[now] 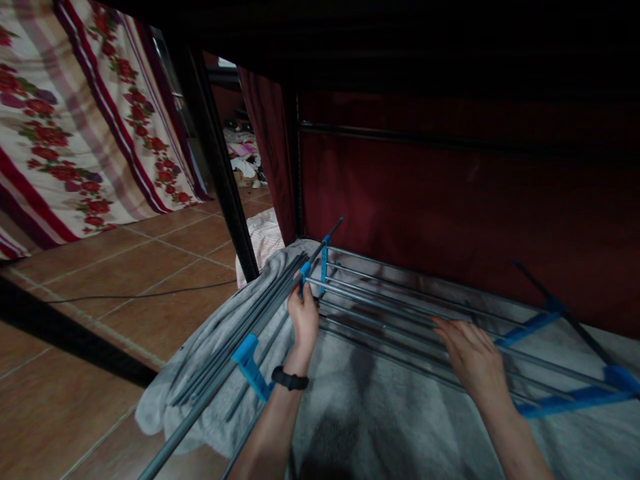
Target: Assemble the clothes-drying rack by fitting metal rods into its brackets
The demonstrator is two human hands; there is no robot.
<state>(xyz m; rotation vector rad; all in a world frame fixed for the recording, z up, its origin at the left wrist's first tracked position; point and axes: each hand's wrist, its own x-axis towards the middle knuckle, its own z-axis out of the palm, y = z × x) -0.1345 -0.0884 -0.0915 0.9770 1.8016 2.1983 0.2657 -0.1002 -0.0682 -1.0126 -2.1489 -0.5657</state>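
Note:
A metal rack of grey tubes with blue plastic connectors lies across a grey blanket. My left hand, with a black band on its wrist, is closed around the rack's left end at a blue connector. My right hand is closed on one of the long tubes near the middle; its fingertips are partly hidden. Beside my left forearm, a long side pole carries another blue bracket. On the right, blue end pieces join the tubes to a dark pole.
Several loose grey tubes lie bundled on the blanket at the left. Black metal posts and a dark overhead frame surround the bed. Red cloth hangs behind. Tiled floor, a cable and a flowered curtain are left.

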